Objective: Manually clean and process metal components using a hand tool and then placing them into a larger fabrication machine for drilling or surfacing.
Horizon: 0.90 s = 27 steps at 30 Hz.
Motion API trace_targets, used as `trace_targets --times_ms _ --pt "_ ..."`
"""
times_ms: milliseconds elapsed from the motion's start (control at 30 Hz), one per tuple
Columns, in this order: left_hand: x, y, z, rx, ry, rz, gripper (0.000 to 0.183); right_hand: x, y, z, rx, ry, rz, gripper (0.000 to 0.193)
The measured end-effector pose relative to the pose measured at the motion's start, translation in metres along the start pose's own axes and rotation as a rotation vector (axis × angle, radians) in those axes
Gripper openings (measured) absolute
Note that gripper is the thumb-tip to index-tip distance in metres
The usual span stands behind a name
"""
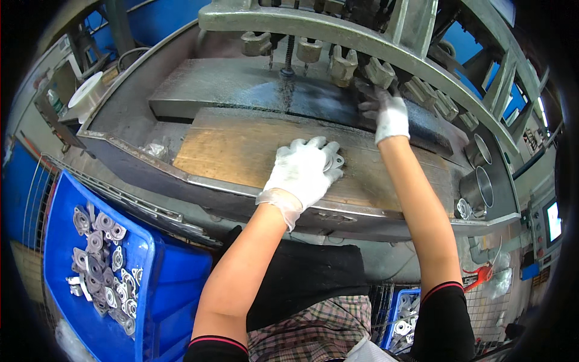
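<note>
My left hand [301,172], in a white glove, rests over the wooden board [223,148]. Between its thumb and fingers is a small grey metal flange part [338,161] with a hole in its tab; the palm hides the rest. My right hand [387,113], gloved too, reaches up to the dark metal bed behind the board. Its darkened, slightly blurred fingers are apart, with no object visible in them. Just above them hangs a metal block [380,72], one of several under the machine's curved beam [338,27]; whether the fingers touch it I cannot tell.
A blue bin [151,289] of several metal flange parts stands at lower left. Another blue bin [395,308] with parts sits below my right arm. Two metal cups [476,187] occupy the tray's right end. A raised metal rim [241,188] runs along the near side.
</note>
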State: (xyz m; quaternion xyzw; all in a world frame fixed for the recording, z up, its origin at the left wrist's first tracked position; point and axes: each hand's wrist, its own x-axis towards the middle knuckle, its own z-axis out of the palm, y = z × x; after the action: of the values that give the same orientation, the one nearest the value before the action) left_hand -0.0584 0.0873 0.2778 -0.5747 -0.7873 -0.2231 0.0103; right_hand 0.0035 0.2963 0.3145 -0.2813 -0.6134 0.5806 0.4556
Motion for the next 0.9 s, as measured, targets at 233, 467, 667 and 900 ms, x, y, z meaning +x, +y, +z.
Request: trace_targets --times_ms 233,467,667,900 --pt "-0.005 -0.006 0.003 0.013 0.037 -0.014 0.047 -0.028 0.002 0.012 -0.015 -0.048 -0.032 0.036" --pt "0.001 -0.001 0.009 -0.010 0.105 0.051 0.043 0.001 0.023 0.030 -0.386 0.069 -0.077 0.030" --pt "-0.001 -0.006 0.007 -0.014 0.129 0.031 0.041 -0.028 0.026 0.089 -0.478 -0.223 -0.279 0.037" --pt "0.002 0.001 0.002 -0.021 0.058 -0.006 0.040 -0.009 0.024 0.104 -0.677 -0.214 -0.235 0.049"
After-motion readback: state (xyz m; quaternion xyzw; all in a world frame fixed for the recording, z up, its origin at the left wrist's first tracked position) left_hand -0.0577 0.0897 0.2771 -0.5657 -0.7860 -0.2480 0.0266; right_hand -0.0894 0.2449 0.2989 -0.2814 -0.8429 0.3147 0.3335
